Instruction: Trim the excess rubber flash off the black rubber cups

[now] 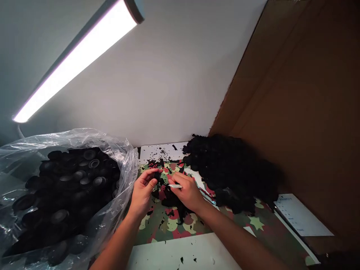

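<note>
My left hand (pixel 144 189) pinches a small round black rubber part (pixel 157 175) between thumb and fingers, above a camouflage-patterned cloth (pixel 168 223). Close beside it, my right hand (pixel 187 191) is closed around a thin white tool (pixel 174 185) whose tip points at the black part. Black trimmings (pixel 171 200) lie scattered under both hands.
A clear plastic bag (pixel 64 195) full of black rubber parts sits at the left. A heap of black parts (pixel 230 172) lies at the right against a cardboard wall (pixel 303 112). A white paper sheet (pixel 300 217) lies right. A lit tube lamp (pixel 78 56) hangs above.
</note>
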Action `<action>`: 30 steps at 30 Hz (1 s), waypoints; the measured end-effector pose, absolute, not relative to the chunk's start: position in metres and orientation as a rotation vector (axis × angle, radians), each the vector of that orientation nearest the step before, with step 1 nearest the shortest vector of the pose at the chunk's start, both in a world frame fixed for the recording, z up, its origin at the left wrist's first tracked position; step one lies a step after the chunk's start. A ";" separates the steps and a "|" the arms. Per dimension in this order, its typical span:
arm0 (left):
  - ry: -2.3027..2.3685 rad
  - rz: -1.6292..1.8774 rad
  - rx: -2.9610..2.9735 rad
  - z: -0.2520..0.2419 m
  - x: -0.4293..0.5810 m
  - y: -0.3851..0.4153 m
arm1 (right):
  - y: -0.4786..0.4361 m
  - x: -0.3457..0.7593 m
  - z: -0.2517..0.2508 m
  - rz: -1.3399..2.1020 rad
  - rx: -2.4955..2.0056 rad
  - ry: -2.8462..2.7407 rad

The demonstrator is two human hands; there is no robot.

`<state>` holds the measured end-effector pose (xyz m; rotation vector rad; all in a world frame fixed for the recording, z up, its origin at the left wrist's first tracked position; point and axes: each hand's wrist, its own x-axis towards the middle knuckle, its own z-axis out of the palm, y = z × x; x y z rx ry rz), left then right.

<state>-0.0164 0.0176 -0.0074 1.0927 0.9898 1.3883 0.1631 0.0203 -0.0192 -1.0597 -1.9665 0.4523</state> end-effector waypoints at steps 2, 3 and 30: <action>0.995 1.361 1.138 -0.007 -0.016 0.016 | 0.024 0.166 -0.019 0.565 -1.047 -1.937; 1.014 1.351 1.157 -0.006 -0.016 0.015 | 0.025 0.166 -0.019 0.612 -1.039 -1.929; 1.311 1.153 1.322 -0.006 -0.019 0.010 | 0.022 0.172 -0.011 0.538 -0.933 -1.997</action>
